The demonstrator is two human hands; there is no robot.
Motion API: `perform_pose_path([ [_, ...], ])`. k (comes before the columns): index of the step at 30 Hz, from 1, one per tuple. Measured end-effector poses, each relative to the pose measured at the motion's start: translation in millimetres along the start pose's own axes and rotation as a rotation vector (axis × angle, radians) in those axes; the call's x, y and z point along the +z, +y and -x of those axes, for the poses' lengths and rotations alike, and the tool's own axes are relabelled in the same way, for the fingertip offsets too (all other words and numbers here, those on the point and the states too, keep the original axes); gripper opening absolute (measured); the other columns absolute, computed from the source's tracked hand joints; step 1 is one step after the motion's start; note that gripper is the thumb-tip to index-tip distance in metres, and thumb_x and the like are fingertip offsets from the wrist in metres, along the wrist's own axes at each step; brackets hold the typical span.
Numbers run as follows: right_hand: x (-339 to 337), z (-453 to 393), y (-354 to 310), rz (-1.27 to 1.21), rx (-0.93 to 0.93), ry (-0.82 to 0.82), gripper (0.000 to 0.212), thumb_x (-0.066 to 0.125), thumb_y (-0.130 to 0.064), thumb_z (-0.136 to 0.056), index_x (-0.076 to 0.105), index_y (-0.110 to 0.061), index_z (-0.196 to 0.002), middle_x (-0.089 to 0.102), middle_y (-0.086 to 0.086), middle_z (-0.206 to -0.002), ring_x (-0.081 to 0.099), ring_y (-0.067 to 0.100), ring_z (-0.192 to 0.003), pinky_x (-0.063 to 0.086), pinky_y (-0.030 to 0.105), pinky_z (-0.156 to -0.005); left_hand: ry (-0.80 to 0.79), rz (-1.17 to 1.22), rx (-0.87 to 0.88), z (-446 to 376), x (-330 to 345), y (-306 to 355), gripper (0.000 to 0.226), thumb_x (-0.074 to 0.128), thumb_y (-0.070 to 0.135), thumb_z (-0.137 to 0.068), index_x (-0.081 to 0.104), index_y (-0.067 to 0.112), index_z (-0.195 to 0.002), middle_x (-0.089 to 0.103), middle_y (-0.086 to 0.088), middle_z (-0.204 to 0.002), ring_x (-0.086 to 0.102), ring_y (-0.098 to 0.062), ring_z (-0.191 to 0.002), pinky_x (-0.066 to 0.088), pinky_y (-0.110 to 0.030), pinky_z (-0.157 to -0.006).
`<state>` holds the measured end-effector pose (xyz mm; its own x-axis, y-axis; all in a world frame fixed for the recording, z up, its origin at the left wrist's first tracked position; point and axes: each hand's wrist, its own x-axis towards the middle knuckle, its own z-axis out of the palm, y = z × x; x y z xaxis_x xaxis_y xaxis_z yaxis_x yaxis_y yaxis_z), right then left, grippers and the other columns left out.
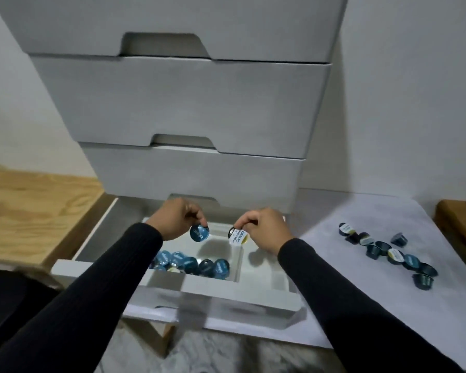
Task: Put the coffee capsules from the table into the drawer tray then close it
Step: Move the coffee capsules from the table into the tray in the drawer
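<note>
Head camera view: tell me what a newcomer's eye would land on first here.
Two hands over the open white bottom drawer: the left hand pinches a round blue-lidded coffee capsule, the right hand a white-lidded capsule. Below them, a cluster of blue-lidded capsules lies in the white drawer tray. To the right, a scatter of dark capsules remains on the white tabletop.

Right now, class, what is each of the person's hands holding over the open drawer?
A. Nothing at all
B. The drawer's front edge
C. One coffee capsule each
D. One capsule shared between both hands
C: the left hand pinches a blue-lidded capsule and the right hand pinches a white-lidded capsule, both above the drawer tray.
</note>
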<state>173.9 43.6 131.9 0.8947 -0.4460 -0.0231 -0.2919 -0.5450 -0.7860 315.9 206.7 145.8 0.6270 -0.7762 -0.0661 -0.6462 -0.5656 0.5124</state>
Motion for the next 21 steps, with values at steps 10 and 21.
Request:
perform_pose_path([
  [10, 120.8, -67.3, -30.9, -0.068, 0.232, -0.111, 0.022, 0.056, -0.003, -0.087, 0.074, -0.012, -0.082, 0.073, 0.004, -0.097, 0.063, 0.014, -0.088, 0.046, 0.022, -0.083, -0.255, -0.098, 0.017, -33.4, -15.2, -131.6, 0.02, 0.059, 0.006, -0.085, 0.076, 0.017, -0.083, 0.07, 0.008, -0.08, 0.053, 0.009, -0.062, 0.039, -0.003, -0.071],
  [21, 164.1, -98.5, -26.5, -0.087, 0.374, -0.11, 0.039, 0.058, 0.001, -0.082, 0.067, -0.026, -0.056, 0.062, -0.011, -0.063, 0.052, 0.003, -0.059, 0.047, 0.025, -0.07, -0.381, -0.129, 0.059, -61.6, -1.8, -168.0, 0.026, 0.057, 0.0, -0.084, 0.074, 0.018, -0.079, 0.067, 0.012, -0.077, 0.05, 0.01, -0.063, 0.04, -0.01, -0.077],
])
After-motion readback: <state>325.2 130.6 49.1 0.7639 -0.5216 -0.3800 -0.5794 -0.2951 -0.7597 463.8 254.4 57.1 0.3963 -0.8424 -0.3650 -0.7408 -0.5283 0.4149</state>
